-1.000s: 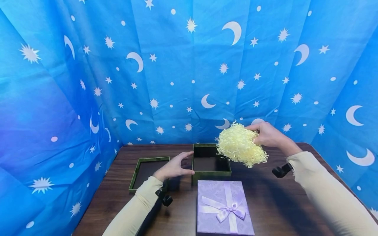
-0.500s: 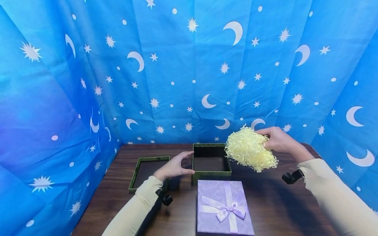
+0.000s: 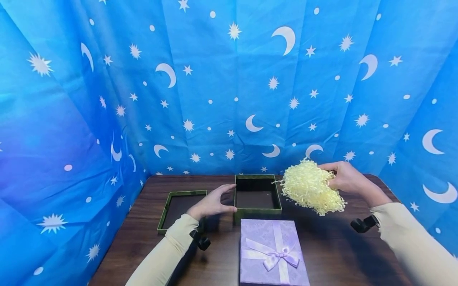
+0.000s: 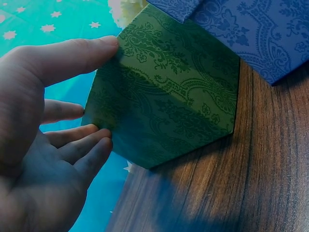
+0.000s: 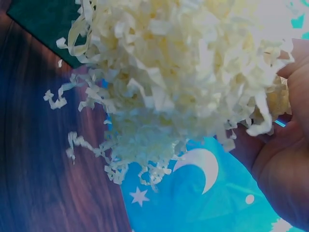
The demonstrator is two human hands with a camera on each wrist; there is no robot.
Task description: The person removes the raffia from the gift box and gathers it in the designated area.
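Note:
My right hand (image 3: 347, 178) holds a big clump of pale yellow shredded paper (image 3: 313, 188) in the air, to the right of an uncovered green box (image 3: 258, 213). Curly strands dangle from the clump in the right wrist view, and it hides most of the fingertips. My left hand (image 3: 213, 201) is at the box's left side, thumb and fingers spread and fairly straight. Up close, the left wrist view has the thumb tip and fingertips at the edges of the patterned green wall (image 4: 174, 96). Inside, the box shows a dark bottom with one tiny pale speck.
A shallow green-rimmed lid (image 3: 182, 204) lies upturned to the left, partly behind my left wrist. In front of the green box sits a lilac gift box (image 3: 257, 234) with a ribbon bow. A blue star-and-moon cloth (image 3: 222, 79) hangs around the dark wooden table (image 3: 218, 262).
The right hand has moved right and down with the shredded paper, away from over the green box, uncovering its right side. The left hand has stayed at the box.

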